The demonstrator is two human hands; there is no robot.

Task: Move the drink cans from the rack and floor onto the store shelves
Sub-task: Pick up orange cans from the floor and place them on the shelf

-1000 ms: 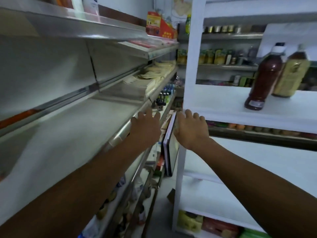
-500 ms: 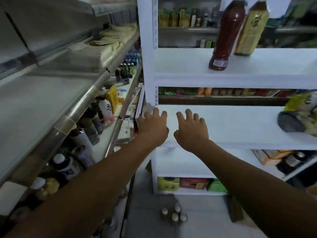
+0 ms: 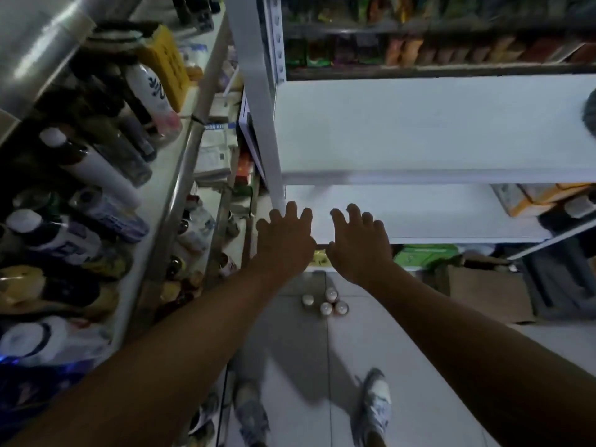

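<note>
Several small drink cans (image 3: 325,304) stand upright in a cluster on the tiled floor, in front of the white shelf unit (image 3: 419,130). My left hand (image 3: 285,240) and my right hand (image 3: 359,245) reach forward side by side above the cans, fingers spread, holding nothing. Both hover in front of the lower white shelf boards, well above the floor. The white shelves ahead are mostly bare.
A metal rack (image 3: 180,162) on the left is crowded with bottles (image 3: 151,95) lying and standing. Packaged goods fill the back shelves. A cardboard box (image 3: 483,295) sits on the floor at right. My shoes (image 3: 374,408) stand on the tiles below.
The view has tilted downward from the upper shelves to the floor. The cans and my feet are now in sight. Both hands stay outstretched and empty.
</note>
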